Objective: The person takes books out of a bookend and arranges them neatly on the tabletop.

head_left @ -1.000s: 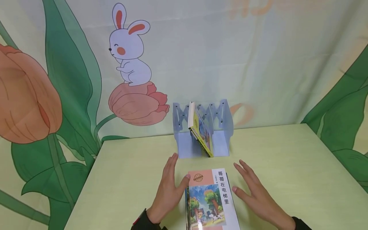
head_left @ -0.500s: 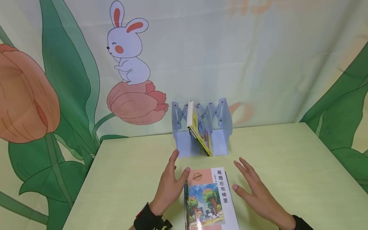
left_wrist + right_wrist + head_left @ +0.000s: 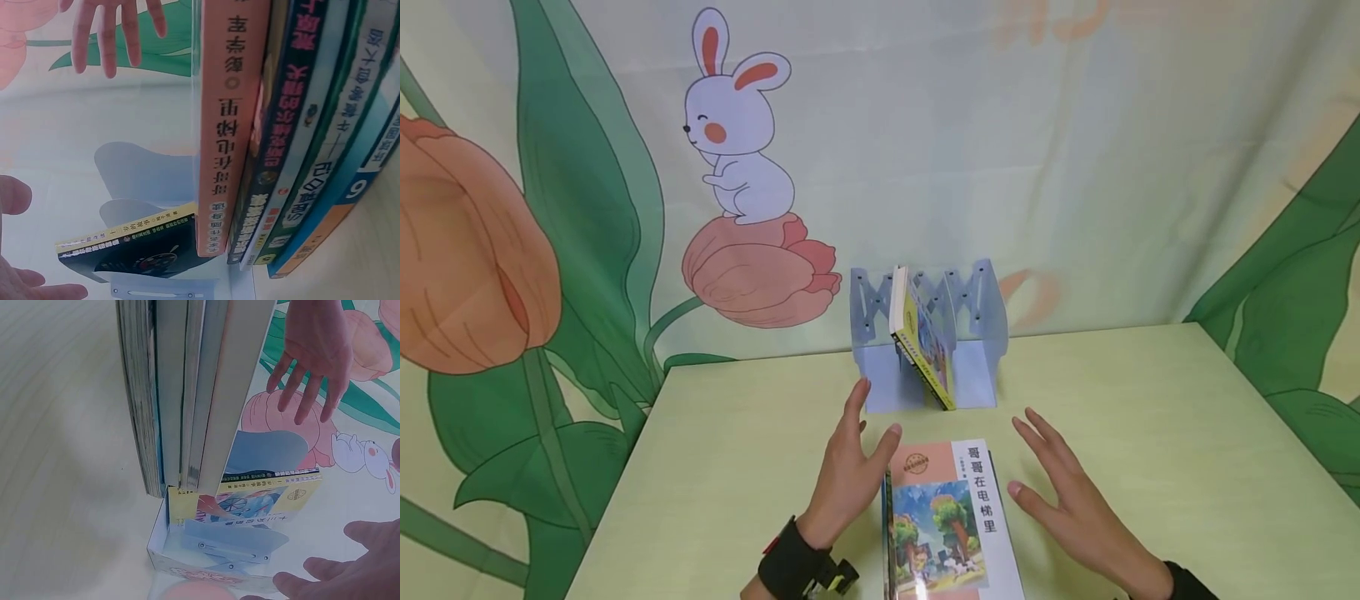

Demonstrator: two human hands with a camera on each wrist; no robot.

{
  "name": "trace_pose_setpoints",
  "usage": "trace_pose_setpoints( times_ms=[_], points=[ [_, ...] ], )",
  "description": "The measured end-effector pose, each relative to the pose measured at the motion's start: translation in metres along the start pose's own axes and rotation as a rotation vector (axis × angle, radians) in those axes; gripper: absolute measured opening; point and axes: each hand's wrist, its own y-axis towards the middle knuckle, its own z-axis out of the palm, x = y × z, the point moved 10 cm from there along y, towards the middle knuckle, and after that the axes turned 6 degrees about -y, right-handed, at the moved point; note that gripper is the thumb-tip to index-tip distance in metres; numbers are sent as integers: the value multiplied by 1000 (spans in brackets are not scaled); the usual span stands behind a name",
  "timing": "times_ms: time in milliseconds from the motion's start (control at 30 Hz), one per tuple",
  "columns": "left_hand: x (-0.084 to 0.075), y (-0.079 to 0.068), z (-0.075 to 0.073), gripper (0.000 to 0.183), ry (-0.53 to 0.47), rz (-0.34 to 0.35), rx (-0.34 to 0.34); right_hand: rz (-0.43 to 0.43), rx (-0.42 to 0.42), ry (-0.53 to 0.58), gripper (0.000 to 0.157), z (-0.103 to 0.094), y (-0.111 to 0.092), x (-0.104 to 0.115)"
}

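Pink-and-white paperback on top: one stack of books [image 3: 940, 533], at least five volumes, lying flat on the pale table [image 3: 722, 467] between the hands, on the near side of the blue rack [image 3: 976, 375]. Orientation: covers level, long axis running near to far, head of the top cover toward the rack; spines [image 3: 228, 137] face left, page edges [image 3: 209, 394] face right; near end cut off in the head view. Left hand [image 3: 846, 483]: beside the far left corner, fingers extended, thumb spread well away, nothing held. Right hand [image 3: 1078, 517]: just off the right side, fingers extended, thumb apart, likewise holding nothing; neither palm appears to touch the books. Handling, by estimate: moderately heavy as a block, each volume light; covers bendable, spines stiffer; glare on the top cover suggests a slick finish, so layers may slide over one another. Not fragile, though corners could crease. Best hold: a palm against the spines and another against the page edges, squeezed evenly, fingertips low. Also listed: one yellow-spined book [image 3: 925, 342] in the rack, its top tilted left.
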Motion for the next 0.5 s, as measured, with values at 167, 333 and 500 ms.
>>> trace_pose_setpoints(
  times_ms=[167,333,500],
  points=[
    [-2,5,0,74,-20,9,-10,-21,-9,-3,71,0,0,2],
    [-6,10,-1,73,-39,32,-28,-31,-15,-1,72,0,0,3],
    [-10,15,0,73,-69,64,-35,-35,-21,-2,73,0,0,3]
  ],
)
